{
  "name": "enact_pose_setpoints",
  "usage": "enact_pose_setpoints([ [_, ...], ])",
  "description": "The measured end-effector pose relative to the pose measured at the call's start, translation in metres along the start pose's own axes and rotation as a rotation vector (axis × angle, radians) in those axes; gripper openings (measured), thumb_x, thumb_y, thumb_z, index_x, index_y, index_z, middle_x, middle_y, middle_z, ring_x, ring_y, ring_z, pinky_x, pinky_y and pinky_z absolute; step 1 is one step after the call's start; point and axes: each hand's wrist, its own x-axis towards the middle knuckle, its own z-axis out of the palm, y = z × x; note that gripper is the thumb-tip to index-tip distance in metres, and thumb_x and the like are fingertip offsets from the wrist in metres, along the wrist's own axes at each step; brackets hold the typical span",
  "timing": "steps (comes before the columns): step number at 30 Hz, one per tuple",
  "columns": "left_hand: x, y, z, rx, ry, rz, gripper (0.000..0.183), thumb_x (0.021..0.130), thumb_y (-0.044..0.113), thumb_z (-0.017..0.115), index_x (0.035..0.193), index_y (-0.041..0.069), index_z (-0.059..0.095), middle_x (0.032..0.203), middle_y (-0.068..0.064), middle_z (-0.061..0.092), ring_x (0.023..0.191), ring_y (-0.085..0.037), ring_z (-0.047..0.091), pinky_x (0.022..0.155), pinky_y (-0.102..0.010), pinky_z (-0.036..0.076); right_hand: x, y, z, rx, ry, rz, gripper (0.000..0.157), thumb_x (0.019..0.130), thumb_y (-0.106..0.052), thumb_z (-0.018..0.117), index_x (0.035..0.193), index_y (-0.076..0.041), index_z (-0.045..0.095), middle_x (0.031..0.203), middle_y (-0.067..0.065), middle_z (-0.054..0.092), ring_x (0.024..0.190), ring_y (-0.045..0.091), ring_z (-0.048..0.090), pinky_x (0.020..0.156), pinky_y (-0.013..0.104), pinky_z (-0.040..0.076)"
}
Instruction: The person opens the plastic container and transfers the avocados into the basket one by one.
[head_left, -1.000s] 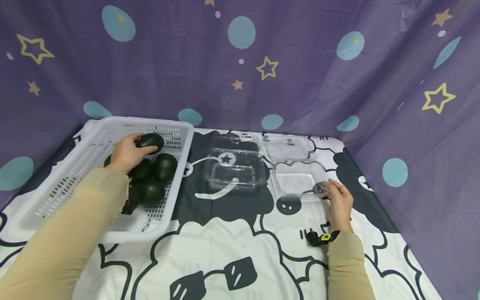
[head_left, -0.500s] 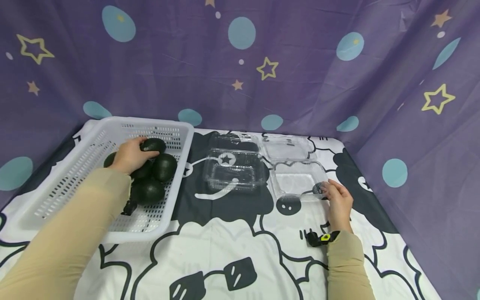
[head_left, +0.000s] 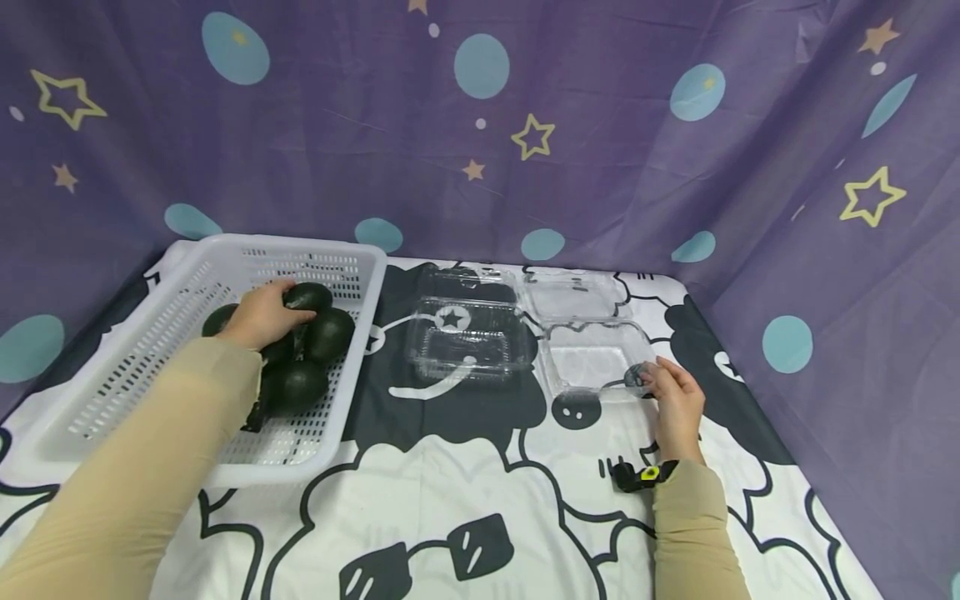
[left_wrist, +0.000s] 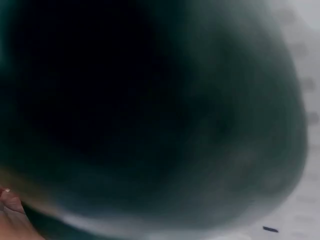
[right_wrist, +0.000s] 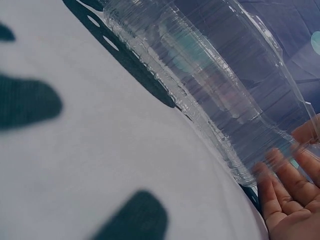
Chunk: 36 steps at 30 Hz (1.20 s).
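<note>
My left hand (head_left: 262,315) reaches into a white slotted basket (head_left: 348,429) and grips a dark green avocado (head_left: 309,297) between thumb and fingers. Several more avocados (head_left: 297,387) lie close around it. A blurred avocado (left_wrist: 215,115) fills most of the left wrist view, hiding nearly all of that hand. On the right, my right hand (head_left: 678,410) pinches the near right corner of a clear plastic clamshell container (head_left: 596,367), whose lid lies folded back. In the right wrist view, the fingers (right_wrist: 280,192) lie along the container's outer wall (right_wrist: 200,112), with the thumb at its rim.
A second clear container (head_left: 471,337), its lid also folded back, sits between the basket and the held one. Beneath everything is a black-and-white cartoon cloth (head_left: 420,508). A purple curtain (head_left: 600,167) with stars hangs behind and along the right side.
My left hand and its avocado have moved slightly down and to the right within the basket, and neighbouring avocados have shifted a little. My right hand stays at the container's corner.
</note>
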Motion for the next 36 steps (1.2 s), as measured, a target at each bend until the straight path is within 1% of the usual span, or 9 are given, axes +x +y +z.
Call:
enact_pose_setpoints([
  [4,-0.001,0.002,-0.002,-0.003,-0.004,-0.007,0.078,0.096,0.029,0.061,0.15,-0.013,0.023,0.147,-0.041,0.032,0.132,-0.058,0.035,0.108,-0.067,0.034,0.002,-0.002,0.001,-0.024,-0.004,0.024,0.032,0.094,-0.008,0.064,0.123,0.004,0.059,0.083,-0.01,0.072,0.074,0.005,0.068,0.067,0.014,0.052],
  [9,-0.001,0.005,-0.004,-0.015,-0.013,-0.011,0.079,0.096,0.03,0.061,0.15,-0.014,0.022,0.147,-0.041,0.032,0.13,-0.058,0.037,0.107,-0.066,0.037,0.005,-0.004,0.001,-0.037,-0.003,0.046,0.042,0.094,-0.012,0.064,0.131,0.006,0.055,0.089,-0.01,0.07,0.076,0.004,0.068,0.071,0.013,0.053],
  [14,-0.002,0.011,-0.007,-0.031,-0.019,-0.012,0.079,0.097,0.03,0.06,0.151,-0.013,0.022,0.149,-0.04,0.03,0.132,-0.057,0.035,0.107,-0.066,0.036,0.006,-0.01,0.002,-0.075,0.004,0.069,0.049,0.096,-0.022,0.064,0.137,0.002,0.052,0.101,-0.009,0.066,0.09,0.006,0.067,0.082,0.013,0.053],
  [19,-0.005,0.017,-0.009,-0.045,-0.008,-0.002,0.079,0.098,0.033,0.058,0.151,-0.012,0.022,0.151,-0.039,0.029,0.135,-0.056,0.033,0.109,-0.066,0.034,0.005,-0.014,0.004,-0.108,-0.005,0.081,0.052,0.095,-0.027,0.065,0.14,-0.002,0.053,0.115,-0.008,0.06,0.101,0.01,0.062,0.089,0.016,0.05],
  [24,-0.006,0.024,-0.011,-0.055,0.0,-0.006,0.078,0.099,0.036,0.057,0.152,-0.011,0.023,0.15,-0.038,0.03,0.135,-0.055,0.034,0.108,-0.066,0.035,0.004,-0.018,0.006,-0.165,-0.02,0.064,0.054,0.096,-0.03,0.064,0.142,-0.004,0.052,0.118,-0.009,0.057,0.099,0.007,0.06,0.089,0.016,0.049],
  [29,-0.008,0.032,-0.015,-0.061,0.014,0.002,0.077,0.099,0.036,0.055,0.152,-0.01,0.024,0.151,-0.037,0.03,0.134,-0.055,0.034,0.108,-0.065,0.035,0.004,-0.023,0.009,-0.174,-0.022,0.052,0.053,0.097,-0.032,0.062,0.141,-0.004,0.052,0.122,-0.007,0.057,0.1,0.007,0.058,0.088,0.015,0.049],
  [31,-0.009,0.035,-0.017,-0.068,0.016,0.015,0.077,0.099,0.037,0.055,0.152,-0.011,0.024,0.152,-0.037,0.03,0.135,-0.055,0.034,0.108,-0.065,0.035,0.004,-0.024,0.01,-0.176,-0.027,0.039,0.052,0.098,-0.033,0.06,0.139,-0.003,0.053,0.124,-0.003,0.058,0.1,0.008,0.058,0.089,0.016,0.049],
  [34,-0.011,0.039,-0.021,-0.079,0.023,0.038,0.078,0.099,0.037,0.056,0.151,-0.011,0.024,0.152,-0.037,0.03,0.135,-0.055,0.034,0.108,-0.065,0.035,0.007,-0.028,0.01,-0.199,-0.033,0.034,0.054,0.1,-0.037,0.057,0.141,-0.002,0.051,0.123,-0.001,0.058,0.102,0.009,0.058,0.095,0.018,0.05],
  [36,-0.011,0.041,-0.024,-0.091,0.03,0.054,0.078,0.099,0.038,0.056,0.152,-0.01,0.025,0.152,-0.036,0.031,0.135,-0.054,0.034,0.109,-0.065,0.035,0.009,-0.03,0.01,-0.213,-0.041,0.007,0.056,0.101,-0.039,0.054,0.141,0.0,0.05,0.124,0.004,0.059,0.101,0.009,0.059,0.097,0.02,0.05],
])
